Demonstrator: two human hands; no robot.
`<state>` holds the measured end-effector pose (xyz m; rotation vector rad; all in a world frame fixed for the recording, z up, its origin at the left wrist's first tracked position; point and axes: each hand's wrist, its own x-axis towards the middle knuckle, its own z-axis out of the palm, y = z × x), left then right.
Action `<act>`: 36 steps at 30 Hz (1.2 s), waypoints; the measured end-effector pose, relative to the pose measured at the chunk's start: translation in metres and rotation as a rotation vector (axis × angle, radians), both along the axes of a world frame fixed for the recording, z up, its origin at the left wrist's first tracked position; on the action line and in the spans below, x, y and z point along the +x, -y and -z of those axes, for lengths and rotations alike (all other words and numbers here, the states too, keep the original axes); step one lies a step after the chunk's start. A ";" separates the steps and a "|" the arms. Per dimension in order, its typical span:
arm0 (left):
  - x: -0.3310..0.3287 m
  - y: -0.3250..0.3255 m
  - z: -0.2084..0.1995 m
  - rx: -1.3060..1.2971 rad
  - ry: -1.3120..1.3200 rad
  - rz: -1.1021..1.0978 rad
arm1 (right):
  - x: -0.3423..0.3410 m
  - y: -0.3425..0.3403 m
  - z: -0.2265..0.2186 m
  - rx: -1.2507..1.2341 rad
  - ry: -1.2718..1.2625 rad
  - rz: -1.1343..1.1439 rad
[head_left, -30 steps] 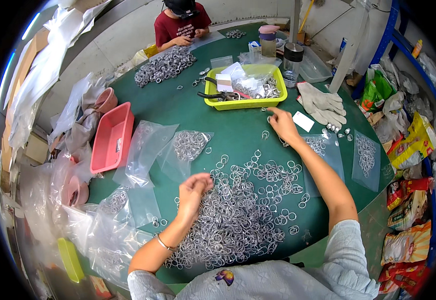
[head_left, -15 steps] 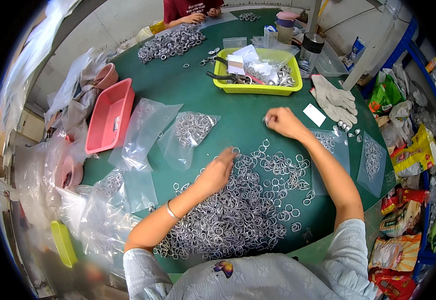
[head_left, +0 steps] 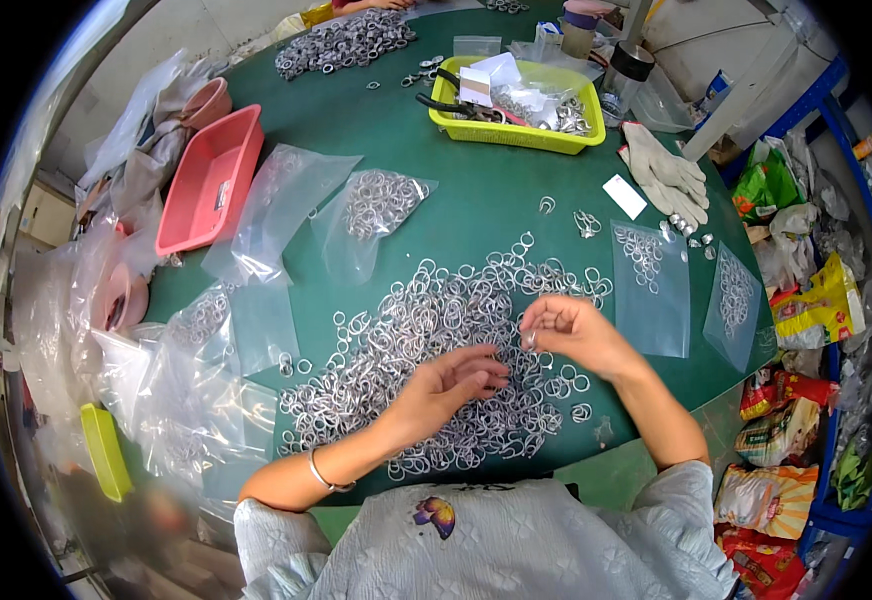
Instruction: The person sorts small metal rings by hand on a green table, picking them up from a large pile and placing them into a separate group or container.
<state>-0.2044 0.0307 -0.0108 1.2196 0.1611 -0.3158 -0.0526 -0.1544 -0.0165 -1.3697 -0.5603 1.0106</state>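
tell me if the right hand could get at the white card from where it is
Probably yes: nothing covers the white card, and only low things, a few loose rings and a flat clear bag, lie near the way from the right hand.

Heaped broadly on the counter (head_left: 476, 225), well on the near side of the yellow-green basket (head_left: 516, 137), as silvery metal rings (head_left: 436, 312), tangled, tilted every way, thinning to single pieces around the edges. Lying nearer the basket as two small ring clusters (head_left: 586, 224), apart from the heap.
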 end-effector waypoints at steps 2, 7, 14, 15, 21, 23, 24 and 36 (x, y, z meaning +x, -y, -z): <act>-0.012 0.016 0.000 -0.367 -0.200 -0.112 | -0.028 0.003 -0.002 -0.059 0.358 -0.037; -0.036 0.040 0.029 -0.639 -0.296 -0.116 | -0.054 0.017 -0.012 -0.038 0.672 -0.015; -0.054 0.060 0.043 -0.698 -0.221 -0.184 | -0.017 0.003 0.049 -0.306 1.269 0.298; -0.057 0.061 0.042 -0.686 -0.217 -0.192 | -0.019 -0.002 0.052 -0.315 1.312 0.292; -0.064 0.064 0.039 -0.682 -0.223 -0.267 | -0.026 0.016 0.040 -0.291 0.906 0.368; -0.059 0.065 0.029 -0.782 -0.297 -0.351 | -0.048 0.021 0.024 -0.208 0.628 0.234; -0.057 0.066 0.026 -0.802 -0.300 -0.376 | -0.059 0.021 0.015 -0.165 0.488 0.170; -0.076 0.064 0.035 -0.742 -0.375 -0.273 | -0.045 -0.040 0.039 -0.106 1.211 -0.235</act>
